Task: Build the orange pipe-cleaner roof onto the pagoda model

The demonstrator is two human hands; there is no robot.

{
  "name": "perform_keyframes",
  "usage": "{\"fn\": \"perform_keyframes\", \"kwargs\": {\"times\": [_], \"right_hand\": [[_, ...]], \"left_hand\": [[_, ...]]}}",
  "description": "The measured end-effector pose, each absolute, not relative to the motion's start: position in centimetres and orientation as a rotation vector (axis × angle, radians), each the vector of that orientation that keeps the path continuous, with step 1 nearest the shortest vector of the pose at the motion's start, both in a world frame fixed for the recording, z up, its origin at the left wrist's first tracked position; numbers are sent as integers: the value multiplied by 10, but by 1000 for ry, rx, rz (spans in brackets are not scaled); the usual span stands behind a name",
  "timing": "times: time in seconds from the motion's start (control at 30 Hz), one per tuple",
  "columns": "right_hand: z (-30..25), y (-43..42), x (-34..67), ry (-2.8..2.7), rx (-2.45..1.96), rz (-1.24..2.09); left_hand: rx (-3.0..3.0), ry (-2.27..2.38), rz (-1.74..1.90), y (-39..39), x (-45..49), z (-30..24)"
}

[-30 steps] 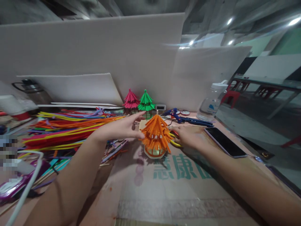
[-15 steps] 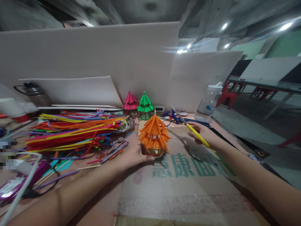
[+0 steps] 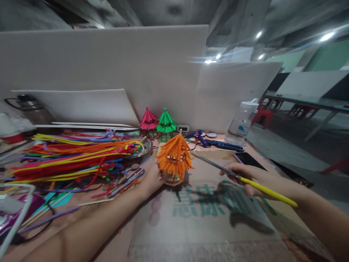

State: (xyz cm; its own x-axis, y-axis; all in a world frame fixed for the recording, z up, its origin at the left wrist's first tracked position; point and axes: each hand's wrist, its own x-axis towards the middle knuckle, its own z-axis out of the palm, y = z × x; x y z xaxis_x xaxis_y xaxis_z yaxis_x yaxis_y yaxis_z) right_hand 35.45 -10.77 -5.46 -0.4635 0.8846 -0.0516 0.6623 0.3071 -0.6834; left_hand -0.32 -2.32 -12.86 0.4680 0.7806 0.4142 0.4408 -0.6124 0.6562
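Observation:
An orange pipe-cleaner pavilion is held tilted a little above the cardboard sheet. My left hand grips its round base from the left and below. My right hand is closed on yellow-handled scissors, whose metal blades point left toward the pavilion's orange roof fringe. The blade tips lie close to the fringe; contact cannot be made out.
A big heap of coloured pipe cleaners fills the left. Pink and green pavilions stand at the back, next to a blue glue gun, a plastic jar and a phone. White foam boards wall the back.
My left hand dropped from the roof to the base and lifted the pavilion, tilting it. My right hand picked up the scissors and swung the blades toward the roof.

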Motion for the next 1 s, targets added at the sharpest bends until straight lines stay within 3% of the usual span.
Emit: {"fn": "perform_keyframes", "kwargs": {"times": [0.17, 0.47, 1.0], "right_hand": [[-59, -104, 345, -2294, -1350, 1221], [-56, -108, 326, -2275, -1272, 1365], [-51, -114, 311, -2230, -1270, 1321]], "left_hand": [[2264, 1078, 978, -24, -5, -132], [2368, 1042, 1074, -30, 0, -127], [2445, 1117, 1017, -33, 1, -122]]}}
